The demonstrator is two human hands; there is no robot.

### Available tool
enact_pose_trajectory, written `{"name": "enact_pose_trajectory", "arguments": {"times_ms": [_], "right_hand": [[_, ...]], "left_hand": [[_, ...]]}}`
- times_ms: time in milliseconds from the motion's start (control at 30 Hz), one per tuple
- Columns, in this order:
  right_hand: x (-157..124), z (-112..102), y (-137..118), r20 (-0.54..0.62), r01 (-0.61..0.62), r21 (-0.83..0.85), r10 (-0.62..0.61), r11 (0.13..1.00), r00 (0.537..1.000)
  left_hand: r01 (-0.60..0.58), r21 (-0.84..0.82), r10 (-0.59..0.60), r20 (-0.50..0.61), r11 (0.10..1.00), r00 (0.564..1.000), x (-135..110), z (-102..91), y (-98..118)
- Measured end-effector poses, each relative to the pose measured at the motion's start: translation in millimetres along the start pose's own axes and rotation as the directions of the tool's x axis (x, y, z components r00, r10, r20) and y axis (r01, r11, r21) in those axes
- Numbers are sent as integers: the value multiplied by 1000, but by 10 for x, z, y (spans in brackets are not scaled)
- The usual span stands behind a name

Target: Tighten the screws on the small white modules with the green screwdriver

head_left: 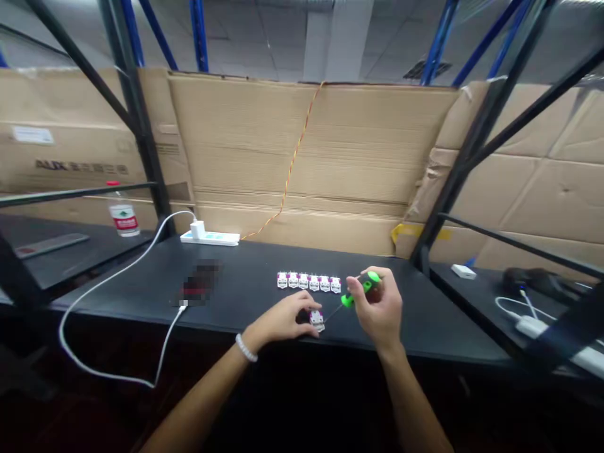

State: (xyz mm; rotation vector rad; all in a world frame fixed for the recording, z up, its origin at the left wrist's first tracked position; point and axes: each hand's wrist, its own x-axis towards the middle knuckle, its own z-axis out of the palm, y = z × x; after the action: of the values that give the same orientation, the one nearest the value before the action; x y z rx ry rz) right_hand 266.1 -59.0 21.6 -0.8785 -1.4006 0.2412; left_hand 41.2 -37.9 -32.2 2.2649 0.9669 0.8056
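My left hand (287, 318) rests on the black table (245, 296) with its fingers pinched on a small white-and-purple connector block (317, 319). My right hand (380, 308) is closed round a screwdriver (361, 288) with a green and black handle, and its thin shaft slants down to the block. A row of several matching white-and-purple blocks (309, 282) lies just beyond both hands.
A white power strip (210, 237) with a plug and white cable (117, 277) lies at the back left, beside a water bottle (123, 214). A blurred dark device (198, 284) sits mid-left. Cardboard sheets (311, 163) wall the back. Black frame posts (453, 182) stand right and left.
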Motion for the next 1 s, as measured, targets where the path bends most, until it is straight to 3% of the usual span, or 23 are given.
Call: {"name": "enact_pose_trajectory", "arguments": {"times_ms": [467,600,800,1000], "right_hand": [[-11,6,5,26,-23,5,23,1000,999],[-58,57,50,14,-54,101,53,993,999],[-152,255,38,-64,76,259,-61,963,996],[-153,292,3,-110,79,158,-62,984,992]], "left_hand": [[2,3,-2,8,1000,1000,5,-3,2],[-13,12,13,5,1000,1000,-3,6,5],[-29,38,29,8,999,1000,-10,31,25],[-51,40,50,15,998,999,13,36,26]]}}
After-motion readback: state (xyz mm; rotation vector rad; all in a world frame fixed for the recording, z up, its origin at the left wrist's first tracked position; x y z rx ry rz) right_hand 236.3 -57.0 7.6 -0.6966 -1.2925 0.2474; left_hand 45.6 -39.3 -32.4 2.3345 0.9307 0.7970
